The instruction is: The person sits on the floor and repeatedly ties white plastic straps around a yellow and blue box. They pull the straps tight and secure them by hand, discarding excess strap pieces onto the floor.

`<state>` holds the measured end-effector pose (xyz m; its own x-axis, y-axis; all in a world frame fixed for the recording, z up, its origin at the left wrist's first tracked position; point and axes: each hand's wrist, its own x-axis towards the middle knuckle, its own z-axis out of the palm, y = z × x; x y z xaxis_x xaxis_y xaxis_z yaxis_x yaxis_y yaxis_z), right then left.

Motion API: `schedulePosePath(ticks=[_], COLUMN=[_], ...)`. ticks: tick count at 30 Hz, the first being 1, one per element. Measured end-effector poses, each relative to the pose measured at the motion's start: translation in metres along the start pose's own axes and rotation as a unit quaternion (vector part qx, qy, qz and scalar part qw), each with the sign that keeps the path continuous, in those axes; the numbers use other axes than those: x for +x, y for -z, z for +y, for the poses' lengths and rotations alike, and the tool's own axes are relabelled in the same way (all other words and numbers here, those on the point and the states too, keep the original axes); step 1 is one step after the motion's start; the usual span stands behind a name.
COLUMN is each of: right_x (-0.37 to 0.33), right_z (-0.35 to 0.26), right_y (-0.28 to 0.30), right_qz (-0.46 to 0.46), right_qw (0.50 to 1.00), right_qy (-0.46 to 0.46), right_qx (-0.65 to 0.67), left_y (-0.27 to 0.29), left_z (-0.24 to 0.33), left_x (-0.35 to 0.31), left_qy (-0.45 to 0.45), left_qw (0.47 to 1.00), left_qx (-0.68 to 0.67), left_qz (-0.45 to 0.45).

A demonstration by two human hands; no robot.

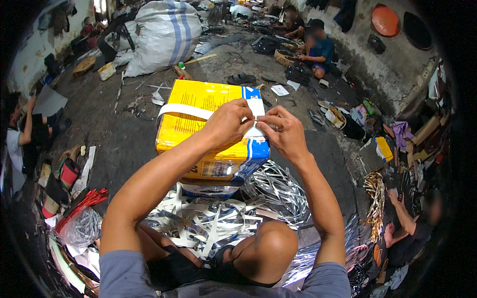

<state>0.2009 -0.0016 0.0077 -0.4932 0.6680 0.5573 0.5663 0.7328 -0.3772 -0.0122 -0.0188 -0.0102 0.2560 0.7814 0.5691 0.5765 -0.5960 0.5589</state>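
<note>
Nearest, toward 6 o'clock, a bent knee (276,246) stands beside a heap of white strips (213,228); a loose end could snag there if a leg shifted. Toward 5 o'clock, the silvery strips (283,191) could tangle with them for the same reason. Just beyond, near the clock's centre and leaning to 11, sits the yellow-and-blue box (191,131). Over its right end the left hand (228,121) and right hand (283,131) nearly meet, each with thumb and finger pinched on a narrow white strip (255,131). So small a grip could slip if pulled unevenly, and a hard tug could tip the box. A white band (185,109) crosses the top, bowed at 10 o'clock; that slack could let it slide off. Farther, at 11 o'clock, a bulging sack (161,37) rests well apart.
</note>
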Motion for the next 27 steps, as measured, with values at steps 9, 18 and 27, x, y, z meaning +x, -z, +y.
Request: schedulePosePath(ticks=[9,18,27], right_x=[0.002,-0.004,-0.003], right_z=[0.013,0.022,0.034], right_y=[-0.001,-0.038,-0.061], right_qz=[-0.002,0.093,0.126], right_qw=[0.996,0.955,0.885], right_qy=[-0.019,-0.132,-0.222], right_qx=[0.082,0.249,0.389], left_y=[0.0,-0.004,-0.002], left_z=[-0.011,-0.014,-0.018], left_x=[0.004,0.009,0.027], left_qy=[0.125,0.093,0.066], left_qw=[0.979,0.991,0.997], left_qx=[-0.158,-0.093,0.001], left_qz=[-0.027,0.006,-0.045])
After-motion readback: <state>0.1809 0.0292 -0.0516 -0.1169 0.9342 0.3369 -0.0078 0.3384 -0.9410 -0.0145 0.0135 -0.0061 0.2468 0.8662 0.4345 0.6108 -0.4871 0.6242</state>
